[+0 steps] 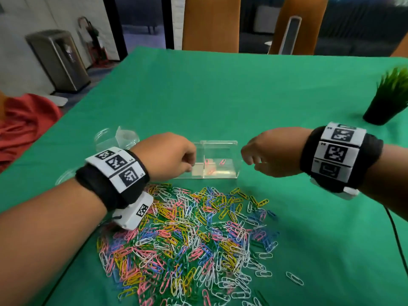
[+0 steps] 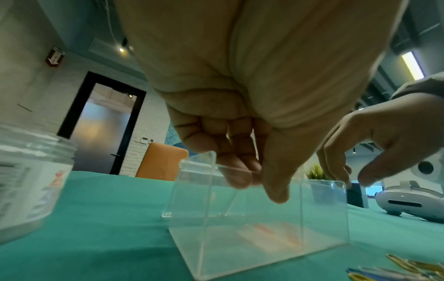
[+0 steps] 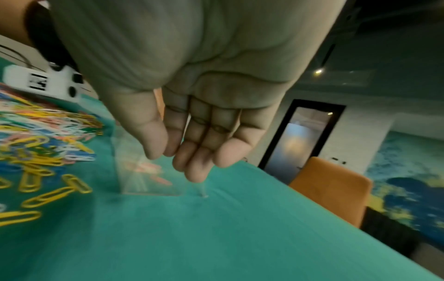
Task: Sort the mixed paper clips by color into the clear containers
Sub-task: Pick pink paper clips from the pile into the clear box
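Paper clips (image 1: 187,235) sit piled near you, 3 pink ones already in the clear box (image 1: 215,160). Your left hand (image 1: 170,156) pinches its rim, right hand (image 1: 268,154) hangs loose, empty. Grab 1 color per trip.

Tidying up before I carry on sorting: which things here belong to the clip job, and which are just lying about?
Job: paper clip pile; clear divided container with a few pink clips; clear round jars.
Lying about: potted plant; red cloth; orange chairs; bin.
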Demonstrator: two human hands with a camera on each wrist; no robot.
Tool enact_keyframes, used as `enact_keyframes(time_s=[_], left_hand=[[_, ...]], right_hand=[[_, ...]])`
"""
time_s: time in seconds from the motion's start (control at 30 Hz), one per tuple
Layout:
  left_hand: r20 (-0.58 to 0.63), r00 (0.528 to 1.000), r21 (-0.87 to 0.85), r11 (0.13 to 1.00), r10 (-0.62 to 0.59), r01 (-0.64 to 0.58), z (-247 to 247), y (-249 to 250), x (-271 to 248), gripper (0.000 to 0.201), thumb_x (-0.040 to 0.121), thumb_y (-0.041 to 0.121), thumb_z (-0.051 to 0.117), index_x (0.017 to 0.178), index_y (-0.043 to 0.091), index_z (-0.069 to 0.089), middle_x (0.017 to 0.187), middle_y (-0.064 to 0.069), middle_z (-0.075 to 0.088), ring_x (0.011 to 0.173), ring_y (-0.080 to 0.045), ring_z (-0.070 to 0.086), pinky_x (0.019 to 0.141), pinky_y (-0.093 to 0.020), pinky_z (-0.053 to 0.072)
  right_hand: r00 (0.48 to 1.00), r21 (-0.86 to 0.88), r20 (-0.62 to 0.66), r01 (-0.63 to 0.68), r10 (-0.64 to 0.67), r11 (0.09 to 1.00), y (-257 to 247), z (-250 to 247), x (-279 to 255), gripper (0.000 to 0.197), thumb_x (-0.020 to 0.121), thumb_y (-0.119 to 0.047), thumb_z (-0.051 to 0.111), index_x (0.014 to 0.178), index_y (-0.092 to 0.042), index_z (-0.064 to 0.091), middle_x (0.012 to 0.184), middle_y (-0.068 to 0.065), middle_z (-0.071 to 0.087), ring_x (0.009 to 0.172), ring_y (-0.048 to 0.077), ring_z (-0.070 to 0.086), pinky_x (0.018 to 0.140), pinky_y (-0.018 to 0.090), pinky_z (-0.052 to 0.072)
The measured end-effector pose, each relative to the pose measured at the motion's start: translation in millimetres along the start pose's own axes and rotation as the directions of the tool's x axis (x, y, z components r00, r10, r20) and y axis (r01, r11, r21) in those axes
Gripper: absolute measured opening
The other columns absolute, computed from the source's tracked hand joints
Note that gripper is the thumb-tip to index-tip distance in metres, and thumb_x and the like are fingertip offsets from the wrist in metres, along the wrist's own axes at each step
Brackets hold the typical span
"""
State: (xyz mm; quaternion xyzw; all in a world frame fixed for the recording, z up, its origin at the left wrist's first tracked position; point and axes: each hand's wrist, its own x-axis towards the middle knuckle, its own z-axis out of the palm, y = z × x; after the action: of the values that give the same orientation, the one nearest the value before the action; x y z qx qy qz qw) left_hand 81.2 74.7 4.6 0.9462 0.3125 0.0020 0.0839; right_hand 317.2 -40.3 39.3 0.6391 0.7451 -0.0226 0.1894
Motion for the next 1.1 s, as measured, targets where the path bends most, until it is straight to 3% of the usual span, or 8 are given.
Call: enact_keyframes(time_s=[0.17,0.23,0.4,0.53,0.67,0.83,1.0,1.1], left_hand=[[-0.052,0.995,0.073,0.994,0.080,-0.076,-6.0,6.7,4.9,0.021,0.086,0.043,0.070,0.105,0.036,0.063,0.099,0.013,0.059,0.096,-0.015,0.059,0.080,-0.037,0.051],[-0.092,0.990,0.002,0.994,0.110,-0.110,-11.4,15.8,-2.5,0.021,0.084,0.043,0.070,0.102,0.036,0.061,0.092,0.013,0.057,0.089,-0.014,0.058,0.075,-0.037,0.051],[0.262,0.965,-0.044,0.999,-0.018,0.031,-8.4,21.9,-18.7,0.025,0.091,0.043,0.061,0.115,0.038,0.065,0.102,0.014,0.067,0.097,-0.013,0.063,0.082,-0.030,0.051],[0.339,0.941,0.053,0.999,-0.011,-0.008,-1.8,14.2,-22.2,0.022,0.094,0.041,0.054,0.112,0.033,0.064,0.102,0.009,0.058,0.097,-0.021,0.063,0.078,-0.038,0.054],[0.285,0.959,0.054,0.998,0.009,-0.025,18.7,7.9,-27.8,0.018,0.097,0.038,0.053,0.108,0.031,0.066,0.103,0.010,0.057,0.095,-0.017,0.061,0.079,-0.039,0.053],[0.088,0.995,0.021,0.998,-0.054,0.052,18.5,-1.2,-35.5,0.016,0.083,0.043,0.072,0.089,0.030,0.068,0.088,0.013,0.066,0.086,-0.011,0.062,0.079,-0.033,0.053],[-0.042,0.980,-0.285,0.942,-0.196,0.177,5.7,4.8,-55.6,0.018,0.075,0.037,0.085,0.074,0.027,0.070,0.070,0.014,0.068,0.068,-0.001,0.063,0.067,-0.025,0.052],[0.008,0.979,-0.428,0.884,-0.203,0.187,8.7,6.8,-65.4,0.012,0.080,0.032,0.082,0.088,0.033,0.074,0.074,0.012,0.071,0.060,0.003,0.060,0.066,-0.021,0.049]], right_hand=[[0.986,-0.059,0.101,0.137,-0.130,0.989,-28.0,13.3,13.1,0.021,0.093,-0.036,0.046,0.109,-0.027,0.056,0.094,0.001,0.067,0.083,0.032,0.064,0.066,0.030,0.049],[0.987,-0.021,0.083,0.141,-0.139,0.990,-33.2,11.9,16.9,0.022,0.096,-0.038,0.044,0.108,-0.024,0.056,0.097,0.003,0.066,0.084,0.032,0.063,0.064,0.030,0.045],[0.959,0.132,0.136,0.232,-0.250,0.964,-41.4,1.8,27.7,0.030,0.096,-0.049,0.046,0.107,-0.025,0.059,0.104,0.002,0.061,0.093,0.031,0.063,0.070,0.035,0.052],[0.950,0.158,0.190,0.220,-0.248,0.963,-45.0,6.7,34.7,0.029,0.095,-0.042,0.051,0.116,-0.023,0.057,0.111,0.002,0.055,0.099,0.028,0.062,0.070,0.033,0.049],[0.971,0.221,0.070,0.209,-0.229,0.953,-48.2,27.0,39.6,0.015,0.091,-0.029,0.054,0.104,-0.026,0.058,0.108,-0.002,0.057,0.095,0.026,0.061,0.073,0.034,0.051],[0.988,0.331,-0.078,0.148,-0.129,0.932,-61.4,39.9,40.1,0.013,0.082,-0.022,0.057,0.090,-0.029,0.064,0.092,-0.006,0.065,0.083,0.020,0.059,0.074,0.030,0.052],[0.998,0.381,-0.051,0.065,-0.049,0.922,-62.7,21.6,16.5,0.007,0.084,-0.020,0.062,0.089,-0.022,0.067,0.088,-0.005,0.067,0.077,0.017,0.059,0.067,0.024,0.044],[1.000,0.689,-0.024,0.009,0.009,0.724,-53.7,19.7,4.2,0.009,0.079,-0.013,0.069,0.073,-0.013,0.063,0.075,0.003,0.072,0.065,0.019,0.067,0.062,0.030,0.054]])
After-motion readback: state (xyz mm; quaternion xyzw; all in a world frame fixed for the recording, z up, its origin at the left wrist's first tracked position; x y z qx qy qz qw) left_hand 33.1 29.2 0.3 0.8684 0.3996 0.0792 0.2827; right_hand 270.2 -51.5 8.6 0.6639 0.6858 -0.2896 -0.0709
